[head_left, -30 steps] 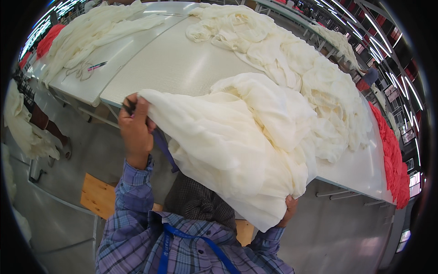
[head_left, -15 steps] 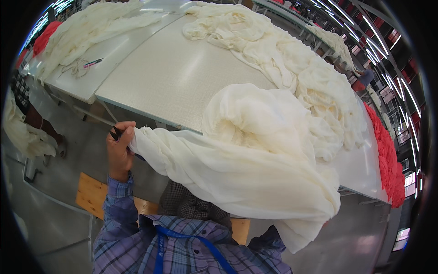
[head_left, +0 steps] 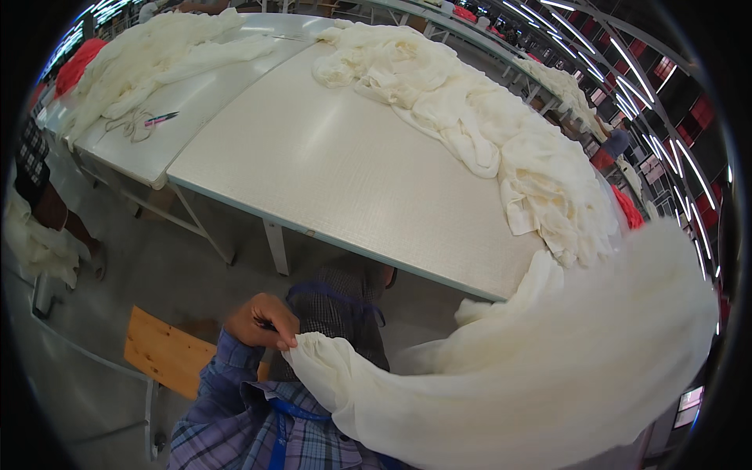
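My left hand [head_left: 262, 321] grips one corner of a large cream sheer cloth [head_left: 548, 368], low in front of my chest. The cloth sweeps from that corner across to the right and rises in a wide, thin fold at the right rim. My right hand is hidden under or behind the cloth. Ahead lies a white table [head_left: 345, 172] with a long heap of cream fabric [head_left: 486, 133] along its far and right side.
A second white table [head_left: 149, 149] at the left carries more cream fabric [head_left: 149, 55] and a pen. A wooden stool [head_left: 164, 352] stands by my left leg. Another person's legs [head_left: 55, 211] show at the far left. Red cloth [head_left: 630, 207] lies beyond the table's right end.
The cloth bundle came off the table's near edge and swung out to the right, spreading open. My left hand dropped from table height to my chest, still holding the corner.
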